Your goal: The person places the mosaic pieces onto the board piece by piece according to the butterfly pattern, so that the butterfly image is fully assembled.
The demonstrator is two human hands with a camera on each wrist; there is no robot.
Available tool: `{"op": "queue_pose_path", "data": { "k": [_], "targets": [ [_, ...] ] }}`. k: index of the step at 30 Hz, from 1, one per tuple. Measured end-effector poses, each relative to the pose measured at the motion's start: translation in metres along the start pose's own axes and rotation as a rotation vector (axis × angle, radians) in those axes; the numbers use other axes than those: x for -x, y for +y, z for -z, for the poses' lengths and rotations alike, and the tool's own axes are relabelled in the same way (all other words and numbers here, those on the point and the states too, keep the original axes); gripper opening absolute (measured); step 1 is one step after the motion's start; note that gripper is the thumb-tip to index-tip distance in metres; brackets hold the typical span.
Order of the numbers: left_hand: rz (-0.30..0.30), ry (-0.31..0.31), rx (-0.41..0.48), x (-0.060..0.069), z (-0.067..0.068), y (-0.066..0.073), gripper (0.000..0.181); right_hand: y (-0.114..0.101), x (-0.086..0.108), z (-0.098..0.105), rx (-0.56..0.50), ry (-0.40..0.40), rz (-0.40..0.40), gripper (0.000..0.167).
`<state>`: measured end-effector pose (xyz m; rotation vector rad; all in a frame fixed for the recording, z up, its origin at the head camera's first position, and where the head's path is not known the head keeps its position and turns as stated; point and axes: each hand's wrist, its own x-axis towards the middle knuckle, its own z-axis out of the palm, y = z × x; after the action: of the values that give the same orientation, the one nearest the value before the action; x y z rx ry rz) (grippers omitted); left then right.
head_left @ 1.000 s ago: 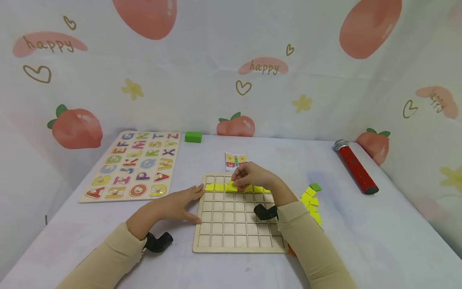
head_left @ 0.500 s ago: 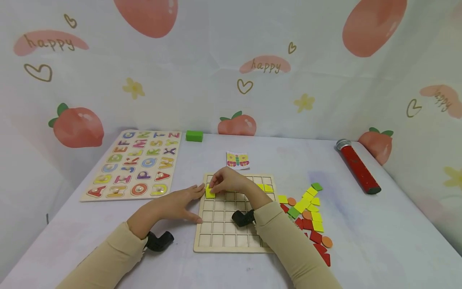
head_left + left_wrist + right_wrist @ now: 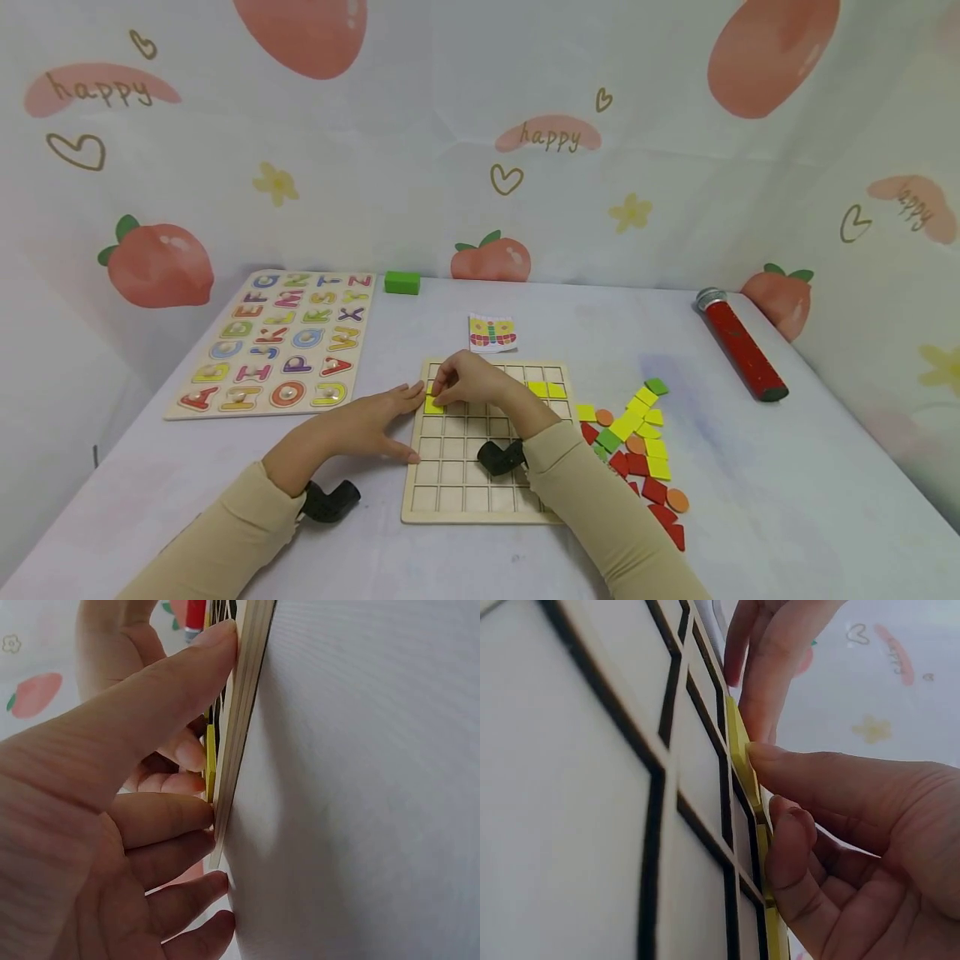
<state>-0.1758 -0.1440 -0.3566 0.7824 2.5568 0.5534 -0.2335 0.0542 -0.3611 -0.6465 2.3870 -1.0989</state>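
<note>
A wooden grid board [image 3: 440,498] lies in front of me. Along its left edge my left hand [image 3: 365,427] rests, thumb and fingers extended against the board's side. With thumb and fingertips, my right hand [image 3: 480,382] pinches a yellow square tile [image 3: 432,407] at the leftmost column, near the left fingers. In the right wrist view this yellow tile [image 3: 739,746] looks tilted, the thumb on its face. Other yellow tiles [image 3: 546,390] sit in a row of cells near the board's top; the right hand hides the row's middle.
Right of the board lie loose yellow, red, green and orange pieces [image 3: 636,465], partly behind the right sleeve. A butterfly pattern card [image 3: 492,334] lies beyond the board. Farther out are an alphabet puzzle [image 3: 281,346], a green block [image 3: 402,283] and a red microphone [image 3: 741,346].
My right hand has moved left across the board with a yellow tile, from mid-row to the leftmost column, uncovering the loose pieces at right. The left hand stays in place.
</note>
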Motion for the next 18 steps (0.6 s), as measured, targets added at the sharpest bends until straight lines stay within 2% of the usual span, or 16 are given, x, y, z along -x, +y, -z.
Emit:
{"op": "queue_pose_path", "data": {
  "k": [6, 12, 18],
  "targets": [
    [-0.003, 0.007, 0.011, 0.000, -0.001, 0.000, 0.095, 0.002, 0.009, 0.008, 0.062, -0.015, 0.024, 0.007],
    [-0.003, -0.005, 0.014, -0.001, -0.002, 0.001, 0.094, 0.017, 0.032, 0.028, 0.062, 0.003, 0.043, 0.011],
    [0.010, -0.008, 0.018, 0.000, -0.002, 0.001, 0.095, 0.036, 0.066, 0.050, 0.022, 0.023, -0.026, 0.014]
  ]
}}
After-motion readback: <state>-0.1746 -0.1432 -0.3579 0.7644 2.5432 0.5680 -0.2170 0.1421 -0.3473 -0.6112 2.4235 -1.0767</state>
